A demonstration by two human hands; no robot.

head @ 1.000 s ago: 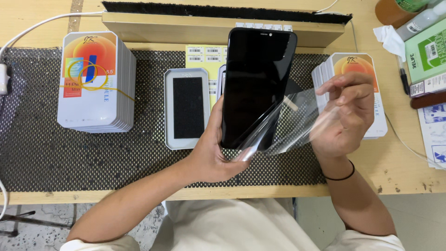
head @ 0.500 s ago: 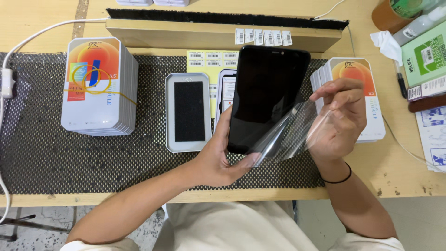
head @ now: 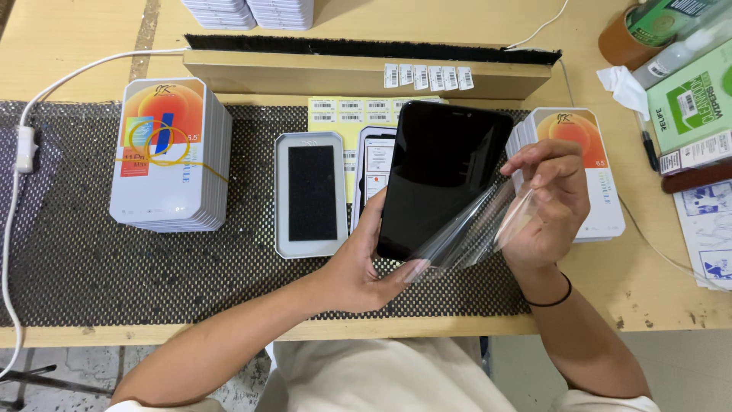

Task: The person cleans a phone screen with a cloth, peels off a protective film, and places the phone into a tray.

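**A:** Head cam looking down: left hand is clamped on the bottom edge of a glossy black phone screen, held tilted above the dark mesh mat. Right hand pinches a thin clear film that's floppy and curling off the glass.

**B:** Is the film fully off?

**A:** Can't tell, it's see-through and its lower end hides behind the fingers. The boxy white stack to the right is partly covered by that hand too.

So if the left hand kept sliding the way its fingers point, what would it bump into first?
The left hand points up and away, so probably the white tray with the dark pad, though the hand's height above it is unclear.
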